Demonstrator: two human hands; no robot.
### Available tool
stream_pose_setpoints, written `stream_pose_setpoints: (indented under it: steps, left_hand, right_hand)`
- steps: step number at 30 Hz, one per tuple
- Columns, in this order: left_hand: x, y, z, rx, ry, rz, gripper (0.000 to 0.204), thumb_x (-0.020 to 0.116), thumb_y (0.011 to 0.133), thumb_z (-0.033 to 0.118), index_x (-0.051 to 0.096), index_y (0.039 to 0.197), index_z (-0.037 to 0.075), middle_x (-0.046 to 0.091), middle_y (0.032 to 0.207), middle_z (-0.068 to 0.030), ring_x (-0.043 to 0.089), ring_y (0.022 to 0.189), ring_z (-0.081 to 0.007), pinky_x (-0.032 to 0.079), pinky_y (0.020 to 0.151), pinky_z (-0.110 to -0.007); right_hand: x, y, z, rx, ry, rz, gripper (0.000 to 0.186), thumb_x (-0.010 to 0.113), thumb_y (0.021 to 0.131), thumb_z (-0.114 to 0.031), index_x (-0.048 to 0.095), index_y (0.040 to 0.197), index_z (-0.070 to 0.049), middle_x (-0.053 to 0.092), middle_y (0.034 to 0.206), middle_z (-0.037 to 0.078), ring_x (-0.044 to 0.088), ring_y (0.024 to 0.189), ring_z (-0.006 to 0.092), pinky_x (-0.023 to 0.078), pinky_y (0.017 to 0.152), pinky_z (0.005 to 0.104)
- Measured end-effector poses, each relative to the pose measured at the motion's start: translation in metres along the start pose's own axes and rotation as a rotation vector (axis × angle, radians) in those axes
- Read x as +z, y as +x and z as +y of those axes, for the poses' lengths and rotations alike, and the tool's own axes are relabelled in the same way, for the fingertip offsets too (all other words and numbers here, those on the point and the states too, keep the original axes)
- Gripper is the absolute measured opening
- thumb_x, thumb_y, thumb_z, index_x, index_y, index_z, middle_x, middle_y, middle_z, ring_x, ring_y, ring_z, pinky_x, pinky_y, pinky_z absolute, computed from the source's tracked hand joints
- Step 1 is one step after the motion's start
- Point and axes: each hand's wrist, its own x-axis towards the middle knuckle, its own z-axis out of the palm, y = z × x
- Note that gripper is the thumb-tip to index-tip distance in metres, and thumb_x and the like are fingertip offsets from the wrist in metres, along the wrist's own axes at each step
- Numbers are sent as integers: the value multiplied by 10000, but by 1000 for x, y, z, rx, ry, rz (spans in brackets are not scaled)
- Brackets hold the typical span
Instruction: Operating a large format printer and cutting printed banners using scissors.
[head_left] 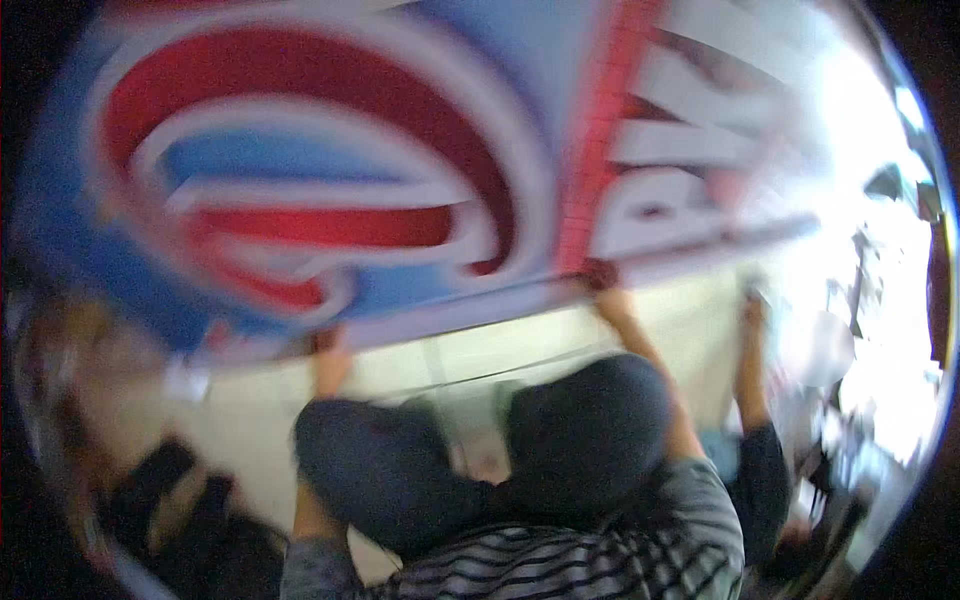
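Observation:
A large printed banner (390,310) spreads across the upper part of the view, blurred by motion. Its left part is blue with a big red curved figure outlined in white; a red stripe and white lettering follow on the right. My left hand (328,348) grips its near edge left of my knees. Farther right, my right hand (603,283) has hold of the same edge, near the foot of the red stripe. Blur hides the separate fingers of both hands, and the sheet covers what lies beneath it.
Pale floor tiles (480,350) show between the banner and my bent knees (590,430). Close on my right, another person's hand and forearm (752,350) reach toward the banner. A dark-clothed person (200,520) is at lower left. Blurred clutter and glare fill the right side.

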Motion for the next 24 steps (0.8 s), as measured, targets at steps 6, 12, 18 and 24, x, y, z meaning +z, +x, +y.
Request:
stream_pose_setpoints:
  steps: [6, 12, 18, 24]
  left_hand:
    - [36, 19, -29, 2, 146, -162, 587, 624, 773, 196, 548, 1321, 1, 588, 1267, -272, 504, 1218, -478, 310, 1122, -614]
    - [30, 35, -45, 130, 93, -26, 558, 633, 811, 228, 560, 1325, 24, 622, 1236, -249, 554, 1181, -447, 375, 1095, -556]
    - [6, 30, -31, 35, -46, -168, 550, 632, 831, 236, 559, 1335, 30, 621, 1249, -243, 568, 1174, -436, 399, 1075, -533]
    - [-14, 32, -6, -44, -185, -306, 542, 630, 850, 244, 557, 1345, 36, 621, 1261, -238, 582, 1167, -425, 424, 1055, -511]
  right_hand:
    - [12, -17, -12, -460, -218, 564, 539, 565, 810, -198, 618, 1345, -232, 535, 1420, 45, 454, 1337, 301, 322, 1166, 502]
    - [-3, -32, -33, -442, -289, 610, 431, 555, 869, -253, 647, 1290, -262, 589, 1275, 20, 501, 1209, 250, 339, 1101, 507]
    - [-6, -34, -34, -229, -120, 386, 540, 568, 814, -242, 621, 1347, -306, 508, 1470, 60, 394, 1406, 311, 122, 1228, 609]
    - [-27, -42, -37, -60, 27, 542, 581, 636, 829, -356, 573, 1402, -283, 443, 1517, 103, 321, 1442, 345, 92, 1206, 648]
